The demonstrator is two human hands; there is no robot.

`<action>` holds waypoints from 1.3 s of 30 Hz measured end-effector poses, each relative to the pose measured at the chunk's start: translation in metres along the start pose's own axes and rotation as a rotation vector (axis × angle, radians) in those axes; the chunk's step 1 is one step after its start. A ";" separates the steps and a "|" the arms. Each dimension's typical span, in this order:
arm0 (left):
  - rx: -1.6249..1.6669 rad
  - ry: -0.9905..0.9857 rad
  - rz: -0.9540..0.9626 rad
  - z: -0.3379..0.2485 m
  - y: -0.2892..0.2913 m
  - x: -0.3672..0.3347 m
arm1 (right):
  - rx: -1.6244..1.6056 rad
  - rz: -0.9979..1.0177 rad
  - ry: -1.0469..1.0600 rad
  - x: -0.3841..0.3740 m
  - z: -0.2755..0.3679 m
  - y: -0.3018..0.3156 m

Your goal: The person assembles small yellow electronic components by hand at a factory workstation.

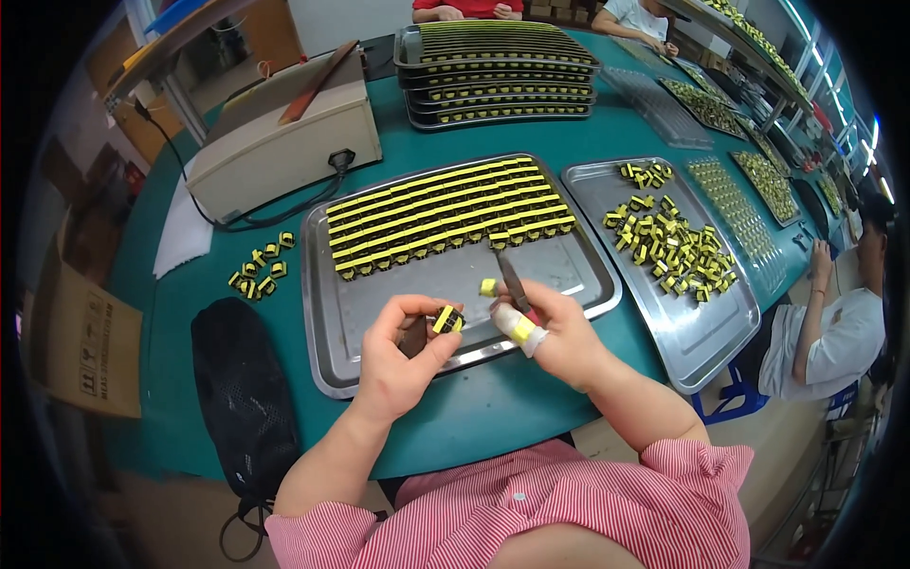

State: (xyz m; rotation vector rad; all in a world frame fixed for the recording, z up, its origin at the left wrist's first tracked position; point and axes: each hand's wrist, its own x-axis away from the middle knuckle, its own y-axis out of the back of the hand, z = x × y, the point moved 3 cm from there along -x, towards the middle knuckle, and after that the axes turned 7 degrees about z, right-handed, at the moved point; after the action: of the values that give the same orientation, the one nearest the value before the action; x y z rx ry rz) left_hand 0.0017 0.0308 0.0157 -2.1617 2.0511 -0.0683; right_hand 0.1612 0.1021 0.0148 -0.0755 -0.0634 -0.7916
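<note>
My left hand (398,358) has its thumb and fingers clamped on a black-and-yellow component (448,320), held above the near edge of the middle tray (578,270) at the centre of the frame. My right hand (559,332), one finger wrapped in white with a yellow band, has its fingers closed around a dark tool (512,282) that points up toward the rows. A small yellow piece (488,287) shows beside that tool; I cannot tell whether I grip it.

The middle tray carries tight rows of components (445,213) across its upper part, while its lower part is bare metal. Right of centre, a second tray (697,351) holds a loose heap of the same parts (668,247) — jumbled, with a smaller cluster at its far end. At the top of the frame I see a stack of trays (502,120), its uppermost one filled with rows. More components (256,268) lie loose on the green tabletop (445,431) at left, above a black mesh bag (245,379); a cardboard box (100,332) stands at the left edge.
</note>
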 end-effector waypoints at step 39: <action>-0.509 -0.233 -0.180 -0.007 0.006 0.003 | 1.100 -0.272 0.541 0.010 0.020 0.003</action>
State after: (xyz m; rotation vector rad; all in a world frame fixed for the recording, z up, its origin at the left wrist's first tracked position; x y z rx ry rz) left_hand -0.0056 0.0267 0.0214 -2.4800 1.8826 0.7233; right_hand 0.1694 0.0987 0.0355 1.2053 0.0117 -0.9324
